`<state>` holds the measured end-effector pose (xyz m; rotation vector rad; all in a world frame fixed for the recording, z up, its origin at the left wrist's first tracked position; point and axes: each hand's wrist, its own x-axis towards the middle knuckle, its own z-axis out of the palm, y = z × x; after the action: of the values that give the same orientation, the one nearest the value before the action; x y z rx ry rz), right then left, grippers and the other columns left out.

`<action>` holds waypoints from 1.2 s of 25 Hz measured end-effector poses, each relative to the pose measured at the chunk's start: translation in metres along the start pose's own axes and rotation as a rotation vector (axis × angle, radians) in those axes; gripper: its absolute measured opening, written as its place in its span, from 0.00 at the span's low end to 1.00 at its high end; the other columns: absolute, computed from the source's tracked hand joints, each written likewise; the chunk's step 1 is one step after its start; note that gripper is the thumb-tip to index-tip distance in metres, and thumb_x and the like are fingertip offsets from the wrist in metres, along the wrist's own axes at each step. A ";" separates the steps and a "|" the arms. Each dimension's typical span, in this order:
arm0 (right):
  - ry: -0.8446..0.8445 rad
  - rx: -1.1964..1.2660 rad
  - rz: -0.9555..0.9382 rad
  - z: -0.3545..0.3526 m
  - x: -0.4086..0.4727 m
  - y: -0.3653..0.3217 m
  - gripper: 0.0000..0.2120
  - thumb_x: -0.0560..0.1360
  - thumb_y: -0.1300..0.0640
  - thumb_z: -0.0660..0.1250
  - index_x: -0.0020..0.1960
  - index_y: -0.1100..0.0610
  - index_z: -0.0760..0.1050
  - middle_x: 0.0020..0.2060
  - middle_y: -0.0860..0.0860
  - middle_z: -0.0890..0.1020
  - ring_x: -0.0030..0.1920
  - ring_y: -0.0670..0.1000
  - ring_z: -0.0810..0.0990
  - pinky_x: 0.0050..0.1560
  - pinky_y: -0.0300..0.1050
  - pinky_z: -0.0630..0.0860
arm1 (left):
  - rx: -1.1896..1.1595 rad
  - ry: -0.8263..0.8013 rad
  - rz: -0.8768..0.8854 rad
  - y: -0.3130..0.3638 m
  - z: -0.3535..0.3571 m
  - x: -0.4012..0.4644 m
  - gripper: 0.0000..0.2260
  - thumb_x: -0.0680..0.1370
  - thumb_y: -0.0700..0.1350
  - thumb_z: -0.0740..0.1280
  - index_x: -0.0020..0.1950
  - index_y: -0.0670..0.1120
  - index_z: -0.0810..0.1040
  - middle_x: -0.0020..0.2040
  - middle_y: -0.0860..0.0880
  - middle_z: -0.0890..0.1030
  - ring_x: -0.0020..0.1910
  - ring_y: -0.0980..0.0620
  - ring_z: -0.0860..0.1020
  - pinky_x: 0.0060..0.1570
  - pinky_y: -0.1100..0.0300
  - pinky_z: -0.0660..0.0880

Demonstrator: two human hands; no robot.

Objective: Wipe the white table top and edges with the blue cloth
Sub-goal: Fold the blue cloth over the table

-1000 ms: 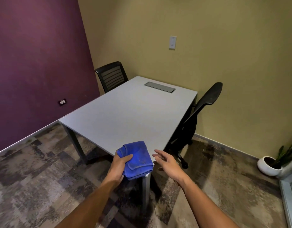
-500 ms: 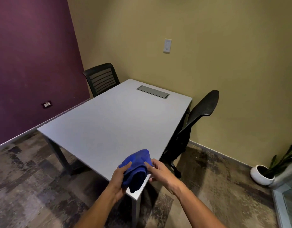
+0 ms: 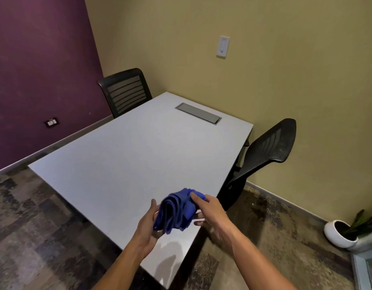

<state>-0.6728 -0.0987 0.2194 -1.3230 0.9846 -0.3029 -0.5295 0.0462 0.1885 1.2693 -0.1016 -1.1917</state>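
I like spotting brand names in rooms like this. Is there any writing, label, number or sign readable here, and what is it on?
None can be read.
Wall switch plate: plain, no legible marking.
Wall outlet: too small and blurred to tell.
Blue cloth, white table, chairs and plant pot: no text visible.

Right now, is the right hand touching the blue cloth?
Touching. The head view shows the right hand with fingers laid over the bunched blue cloth, while the left hand supports its other side.
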 end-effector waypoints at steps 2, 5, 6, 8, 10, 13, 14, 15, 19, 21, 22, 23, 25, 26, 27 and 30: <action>-0.035 -0.058 -0.022 -0.011 0.018 -0.009 0.18 0.75 0.40 0.69 0.55 0.53 0.82 0.45 0.49 0.88 0.39 0.49 0.87 0.42 0.45 0.83 | 0.003 -0.048 0.050 0.006 0.010 0.010 0.28 0.77 0.67 0.57 0.62 0.49 0.82 0.59 0.41 0.83 0.58 0.42 0.82 0.61 0.41 0.76; -0.122 -0.113 -0.055 -0.032 0.047 -0.023 0.18 0.75 0.44 0.72 0.56 0.57 0.79 0.46 0.51 0.87 0.40 0.47 0.87 0.45 0.45 0.84 | 0.000 0.002 0.088 0.014 0.028 0.026 0.30 0.76 0.70 0.55 0.60 0.50 0.82 0.57 0.40 0.84 0.57 0.38 0.82 0.61 0.37 0.74; -0.149 -0.098 -0.063 -0.041 0.057 -0.027 0.18 0.75 0.45 0.73 0.56 0.57 0.78 0.47 0.51 0.87 0.42 0.48 0.87 0.46 0.46 0.84 | -0.029 0.046 0.096 0.017 0.033 0.032 0.31 0.76 0.71 0.55 0.61 0.49 0.82 0.57 0.40 0.84 0.57 0.38 0.82 0.61 0.37 0.74; -0.197 -0.072 -0.076 -0.060 0.075 -0.036 0.17 0.73 0.48 0.74 0.56 0.57 0.77 0.47 0.51 0.87 0.45 0.49 0.88 0.44 0.45 0.84 | -0.075 0.131 0.125 0.024 0.040 0.041 0.31 0.75 0.70 0.59 0.61 0.47 0.81 0.56 0.40 0.85 0.56 0.38 0.82 0.58 0.39 0.77; -0.244 -0.075 -0.092 -0.083 0.094 -0.046 0.17 0.71 0.50 0.74 0.56 0.55 0.77 0.49 0.51 0.87 0.46 0.48 0.87 0.43 0.44 0.82 | -0.020 0.181 0.169 0.031 0.051 0.050 0.25 0.75 0.66 0.65 0.60 0.48 0.81 0.55 0.42 0.85 0.54 0.41 0.83 0.54 0.45 0.79; -0.305 -0.059 -0.115 -0.116 0.125 -0.063 0.12 0.75 0.55 0.73 0.58 0.53 0.79 0.51 0.51 0.87 0.48 0.50 0.87 0.45 0.49 0.83 | 0.033 0.213 0.243 0.036 0.074 0.058 0.19 0.73 0.52 0.74 0.61 0.46 0.80 0.57 0.43 0.85 0.54 0.43 0.84 0.51 0.49 0.80; -0.331 -0.051 -0.128 -0.125 0.134 -0.067 0.12 0.77 0.57 0.72 0.59 0.53 0.79 0.51 0.52 0.87 0.50 0.52 0.88 0.49 0.52 0.84 | 0.032 0.230 0.266 0.037 0.082 0.060 0.20 0.72 0.47 0.75 0.62 0.45 0.79 0.57 0.43 0.84 0.54 0.42 0.84 0.52 0.49 0.80; -0.359 -0.048 -0.147 -0.133 0.142 -0.072 0.12 0.78 0.59 0.72 0.60 0.53 0.80 0.52 0.52 0.88 0.52 0.54 0.87 0.53 0.55 0.84 | 0.031 0.255 0.288 0.037 0.090 0.061 0.20 0.72 0.43 0.75 0.63 0.44 0.78 0.57 0.42 0.84 0.54 0.42 0.83 0.53 0.48 0.80; -0.445 -0.051 -0.199 -0.150 0.164 -0.084 0.10 0.78 0.60 0.73 0.59 0.55 0.83 0.53 0.52 0.88 0.56 0.54 0.86 0.59 0.54 0.81 | -0.008 0.339 0.319 0.035 0.110 0.060 0.22 0.70 0.33 0.75 0.62 0.43 0.77 0.56 0.41 0.84 0.54 0.40 0.83 0.52 0.47 0.81; -0.480 -0.076 -0.177 -0.152 0.172 -0.090 0.08 0.78 0.60 0.73 0.56 0.57 0.85 0.52 0.53 0.88 0.54 0.55 0.87 0.58 0.55 0.82 | 0.010 0.377 0.327 0.033 0.118 0.057 0.21 0.70 0.32 0.75 0.61 0.41 0.78 0.55 0.41 0.85 0.53 0.41 0.84 0.48 0.51 0.82; -0.492 -0.083 -0.161 -0.152 0.174 -0.092 0.07 0.78 0.60 0.73 0.56 0.57 0.85 0.51 0.53 0.88 0.53 0.56 0.87 0.57 0.54 0.83 | 0.020 0.411 0.325 0.031 0.119 0.057 0.20 0.70 0.32 0.75 0.61 0.40 0.79 0.54 0.42 0.85 0.52 0.42 0.84 0.46 0.52 0.82; -0.507 -0.084 -0.147 -0.150 0.175 -0.095 0.07 0.78 0.60 0.73 0.55 0.58 0.84 0.50 0.54 0.88 0.52 0.56 0.87 0.54 0.52 0.84 | 0.027 0.452 0.317 0.030 0.119 0.057 0.19 0.70 0.32 0.75 0.60 0.39 0.79 0.53 0.42 0.86 0.50 0.42 0.85 0.45 0.53 0.82; -0.542 -0.070 -0.137 -0.145 0.174 -0.102 0.07 0.78 0.61 0.73 0.56 0.58 0.83 0.49 0.54 0.89 0.51 0.55 0.88 0.49 0.49 0.83 | 0.058 0.539 0.281 0.028 0.121 0.054 0.18 0.70 0.32 0.75 0.59 0.39 0.80 0.50 0.43 0.87 0.49 0.43 0.85 0.44 0.53 0.82; -0.560 -0.075 -0.149 -0.142 0.172 -0.106 0.07 0.78 0.60 0.73 0.56 0.57 0.83 0.49 0.53 0.89 0.51 0.55 0.88 0.48 0.48 0.83 | 0.084 0.604 0.259 0.029 0.123 0.053 0.18 0.70 0.32 0.75 0.59 0.39 0.80 0.50 0.43 0.86 0.49 0.43 0.85 0.45 0.52 0.82; -0.573 -0.093 -0.175 -0.138 0.171 -0.110 0.07 0.78 0.60 0.73 0.56 0.56 0.83 0.48 0.52 0.89 0.50 0.54 0.88 0.48 0.46 0.82 | 0.114 0.694 0.238 0.030 0.125 0.053 0.17 0.71 0.33 0.75 0.59 0.39 0.79 0.52 0.44 0.85 0.50 0.43 0.84 0.47 0.51 0.82; -0.592 -0.232 -0.296 -0.115 0.165 -0.120 0.06 0.76 0.55 0.74 0.53 0.51 0.84 0.47 0.48 0.88 0.48 0.49 0.87 0.44 0.39 0.81 | 0.153 0.939 0.242 0.040 0.134 0.058 0.17 0.74 0.44 0.75 0.60 0.43 0.75 0.57 0.46 0.79 0.53 0.45 0.81 0.55 0.50 0.80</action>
<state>-0.6224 -0.3229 0.2652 -1.6444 0.3298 -0.0080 -0.5644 -0.0922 0.2390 1.7780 0.3411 -0.3058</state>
